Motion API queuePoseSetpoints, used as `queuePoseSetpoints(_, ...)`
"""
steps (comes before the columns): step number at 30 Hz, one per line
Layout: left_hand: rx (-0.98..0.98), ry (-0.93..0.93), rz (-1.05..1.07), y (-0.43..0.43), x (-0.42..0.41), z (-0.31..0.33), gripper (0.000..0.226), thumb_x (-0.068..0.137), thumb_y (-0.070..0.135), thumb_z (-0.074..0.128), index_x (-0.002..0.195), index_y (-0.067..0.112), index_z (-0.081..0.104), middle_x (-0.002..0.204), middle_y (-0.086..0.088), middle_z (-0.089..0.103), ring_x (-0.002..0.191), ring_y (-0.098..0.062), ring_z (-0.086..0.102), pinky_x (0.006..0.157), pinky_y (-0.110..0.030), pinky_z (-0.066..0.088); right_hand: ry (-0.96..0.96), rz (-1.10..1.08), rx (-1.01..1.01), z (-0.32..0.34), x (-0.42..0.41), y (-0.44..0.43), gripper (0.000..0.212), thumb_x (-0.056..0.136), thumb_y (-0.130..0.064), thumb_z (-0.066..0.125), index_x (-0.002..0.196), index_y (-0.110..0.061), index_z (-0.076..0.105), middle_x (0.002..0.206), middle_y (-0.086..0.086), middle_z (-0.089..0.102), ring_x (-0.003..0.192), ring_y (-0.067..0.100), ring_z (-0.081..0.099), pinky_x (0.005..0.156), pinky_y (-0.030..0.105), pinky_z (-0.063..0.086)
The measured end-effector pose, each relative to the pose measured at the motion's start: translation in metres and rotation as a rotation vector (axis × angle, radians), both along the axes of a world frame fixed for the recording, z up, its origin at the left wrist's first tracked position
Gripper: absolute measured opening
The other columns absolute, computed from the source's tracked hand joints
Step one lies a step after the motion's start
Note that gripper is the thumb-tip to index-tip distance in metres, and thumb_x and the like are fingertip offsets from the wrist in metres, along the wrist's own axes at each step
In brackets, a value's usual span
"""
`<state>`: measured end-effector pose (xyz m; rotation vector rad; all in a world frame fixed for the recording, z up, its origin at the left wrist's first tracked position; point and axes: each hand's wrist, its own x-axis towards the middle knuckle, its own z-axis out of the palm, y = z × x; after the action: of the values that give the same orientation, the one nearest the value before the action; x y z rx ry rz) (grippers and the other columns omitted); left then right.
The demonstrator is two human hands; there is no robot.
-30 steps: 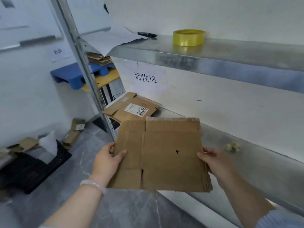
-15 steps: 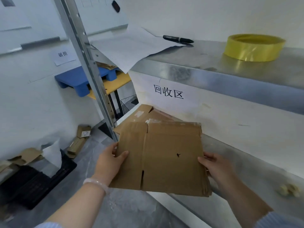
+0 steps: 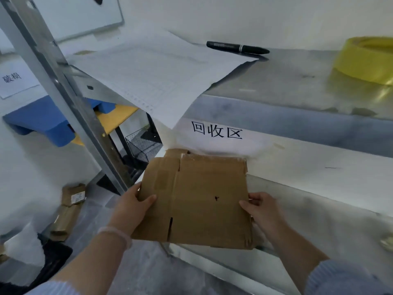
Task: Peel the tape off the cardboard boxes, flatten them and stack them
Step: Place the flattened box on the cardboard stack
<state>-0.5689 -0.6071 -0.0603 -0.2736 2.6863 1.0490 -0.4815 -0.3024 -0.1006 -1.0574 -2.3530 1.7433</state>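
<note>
1. At the shelf's front, the left hand (image 3: 131, 207) and right hand (image 3: 262, 210) are each pinching a side edge of the flattened box (image 3: 197, 199), thumbs on top.
2. It is looking light and stiffish (floppy at its creases, I'd guess), so side grips are suiting it.
3. It is hanging low over the lower shelf (image 3: 319, 209), its far edge above another flat carton (image 3: 176, 153).
4. Beyond, the upper shelf (image 3: 297, 124) is limiting headroom.

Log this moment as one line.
left hand: grips flattened cardboard box | right hand: grips it too | position: at lower shelf
</note>
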Motion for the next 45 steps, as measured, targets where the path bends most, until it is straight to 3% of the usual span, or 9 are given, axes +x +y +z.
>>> queuePoseSetpoints(4, -0.022, 0.005, -0.085, -0.006, -0.044, -0.004, 0.063, 0.088, 0.041, 0.064, 0.144, 0.030, 0.037, 0.130, -0.001, 0.055, 0.111, -0.025, 0.055, 0.096, -0.044, 0.045, -0.073, -0.089, 0.086, -0.009, -0.011, -0.021, 0.044, 0.081, -0.030, 0.078, 0.117, -0.014, 0.058, 0.099, -0.004, 0.063, 0.088, 0.015, 0.061, 0.077, 0.034, 0.054)
queuePoseSetpoints(10, -0.045, 0.076, -0.279, 0.005, -0.091, -0.023, 0.057, 0.091, 0.033, 0.061, 0.140, 0.015, 0.039, 0.129, -0.010, 0.053, 0.114, -0.029, 0.053, 0.100, -0.045, 0.045, -0.115, -0.225, 0.170, -0.007, -0.022, -0.047, 0.044, 0.081, -0.034, 0.077, 0.116, -0.016, 0.058, 0.092, -0.009, 0.059, 0.078, 0.008, 0.054, 0.060, 0.020, 0.040)
queuePoseSetpoints(18, -0.353, 0.078, -0.425, 0.011, -0.123, -0.037, 0.083, 0.086, 0.055, 0.058, 0.149, 0.021, 0.016, 0.136, -0.016, 0.038, 0.121, -0.035, 0.044, 0.097, -0.050, 0.045, -0.199, -0.228, 0.173, -0.014, -0.038, -0.075, 0.065, 0.076, -0.042, 0.080, 0.129, -0.019, 0.049, 0.105, -0.009, 0.058, 0.090, 0.013, 0.056, 0.076, 0.028, 0.048)
queuePoseSetpoints(21, -0.475, 0.113, -0.550, 0.010, -0.121, -0.044, 0.082, 0.087, 0.061, 0.051, 0.151, 0.027, 0.012, 0.149, -0.012, 0.023, 0.134, -0.033, 0.029, 0.104, -0.047, 0.037, -0.238, -0.192, 0.232, -0.018, -0.039, -0.084, 0.078, 0.075, -0.045, 0.079, 0.139, -0.023, 0.040, 0.125, -0.003, 0.055, 0.106, 0.018, 0.055, 0.093, 0.038, 0.051)
queuePoseSetpoints(23, -0.536, 0.193, -0.644, 0.008, -0.123, -0.049, 0.075, 0.089, 0.062, 0.046, 0.150, 0.032, 0.015, 0.156, -0.006, 0.014, 0.141, -0.029, 0.019, 0.110, -0.045, 0.031, -0.254, -0.131, 0.356, -0.019, -0.037, -0.089, 0.084, 0.077, -0.050, 0.075, 0.145, -0.029, 0.032, 0.139, -0.001, 0.044, 0.123, 0.021, 0.047, 0.105, 0.046, 0.044)
queuePoseSetpoints(27, -0.592, 0.196, -0.785, 0.006, -0.129, -0.063, 0.069, 0.095, 0.060, 0.031, 0.153, 0.030, 0.010, 0.161, -0.002, 0.006, 0.146, -0.027, 0.012, 0.117, -0.044, 0.022, -0.380, 0.105, 0.665, -0.018, -0.036, -0.097, 0.074, 0.091, -0.063, 0.047, 0.153, -0.033, 0.019, 0.159, -0.006, 0.016, 0.143, 0.021, 0.022, 0.117, 0.042, 0.026)
queuePoseSetpoints(32, -0.599, 0.159, -0.828, 0.005, -0.130, -0.074, 0.067, 0.099, 0.054, 0.021, 0.153, 0.024, -0.003, 0.161, -0.005, -0.007, 0.148, -0.028, 0.001, 0.120, -0.047, 0.011, -0.479, 0.249, 0.794, -0.028, -0.034, -0.098, 0.073, 0.094, -0.068, 0.019, 0.155, -0.034, -0.002, 0.163, -0.007, -0.007, 0.150, 0.020, -0.006, 0.122, 0.043, 0.002)
queuePoseSetpoints(38, -0.491, 0.360, -0.782, 0.009, -0.123, -0.061, 0.062, 0.096, 0.052, 0.037, 0.150, 0.026, 0.022, 0.158, -0.006, 0.018, 0.146, -0.026, 0.016, 0.118, -0.046, 0.015, -0.398, 0.220, 0.814, -0.018, -0.025, -0.093, 0.077, 0.093, -0.069, 0.027, 0.155, -0.032, 0.000, 0.164, -0.008, -0.002, 0.150, 0.017, -0.002, 0.122, 0.039, 0.000)
queuePoseSetpoints(45, -0.260, 0.704, -1.034, 0.059, -0.082, -0.030, 0.050, 0.093, 0.044, 0.051, 0.139, 0.026, 0.046, 0.144, -0.001, 0.046, 0.131, -0.023, 0.043, 0.109, -0.042, 0.033, -0.238, 0.069, 0.851, 0.005, 0.038, -0.075, 0.068, 0.096, -0.064, 0.028, 0.154, -0.034, 0.011, 0.163, -0.009, 0.006, 0.150, 0.010, 0.002, 0.116, 0.027, -0.006)
